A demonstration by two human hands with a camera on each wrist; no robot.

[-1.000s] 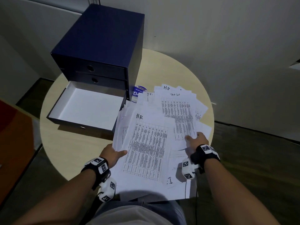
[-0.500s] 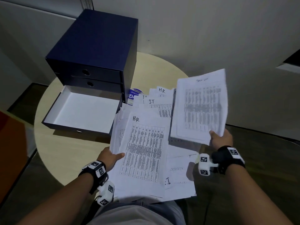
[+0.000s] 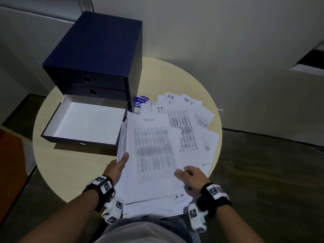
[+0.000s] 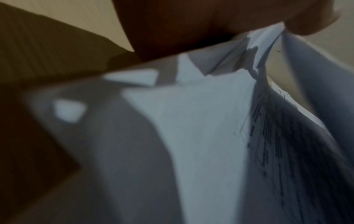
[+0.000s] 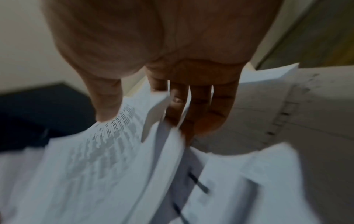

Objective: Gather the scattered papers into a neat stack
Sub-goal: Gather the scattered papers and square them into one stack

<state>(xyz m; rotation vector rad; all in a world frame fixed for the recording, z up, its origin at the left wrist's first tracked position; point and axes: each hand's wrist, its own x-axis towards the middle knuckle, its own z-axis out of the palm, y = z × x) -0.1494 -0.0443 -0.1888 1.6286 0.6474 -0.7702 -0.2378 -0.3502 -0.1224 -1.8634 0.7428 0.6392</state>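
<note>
The printed sheaf [image 3: 154, 151] that the right hand [image 3: 192, 176] had held up in the air half a second before now lay on the heap of papers [image 3: 191, 120] just right of the open drawer [image 3: 84, 120], so the stack had grown. That hand pinched the sheaf's near right corner between thumb and fingers (the wrist view showed it); the left hand [image 3: 117, 166] gripped the pile's left edge. The sheaf's long axis ran away from the person, its heading toward the drawer cabinet's [image 3: 98, 55] side
</note>
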